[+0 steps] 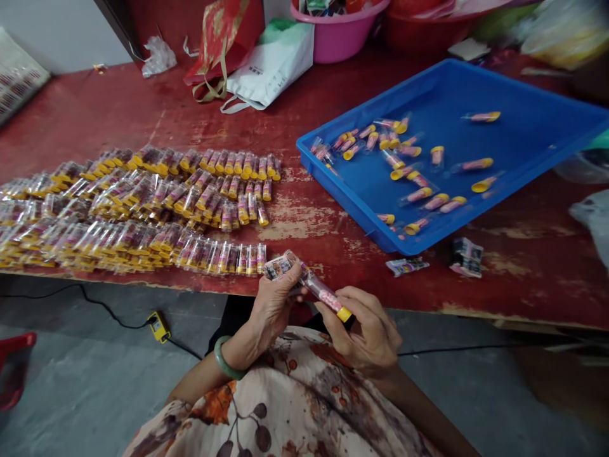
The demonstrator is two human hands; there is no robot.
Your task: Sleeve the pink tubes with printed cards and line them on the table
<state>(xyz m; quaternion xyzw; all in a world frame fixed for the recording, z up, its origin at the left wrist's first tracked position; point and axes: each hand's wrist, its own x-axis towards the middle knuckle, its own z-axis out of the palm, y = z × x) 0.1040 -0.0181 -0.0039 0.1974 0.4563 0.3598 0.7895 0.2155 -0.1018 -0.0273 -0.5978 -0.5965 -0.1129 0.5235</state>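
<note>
My left hand (278,295) is closed round a small stack of printed cards (280,265) at the table's front edge. Its thumb presses on top of the stack. In my right hand (366,324) is a clear tube with a yellow cap (323,292), gripped near the capped end. The tube's other end meets the cards at my left fingers; whether a card is inside it I cannot tell. To the left lie rows of similar capped tubes (137,241), stacked several deep. More loose tubes (421,193) are scattered in a blue tray (328,184) at the right.
Two small card bundles (467,257) (406,266) lie before the tray. Behind stand a red bag (238,38), a white bag (276,66) and a pink basin (342,38). A black cable with a yellow box (158,325) runs along the floor below the red table (304,219).
</note>
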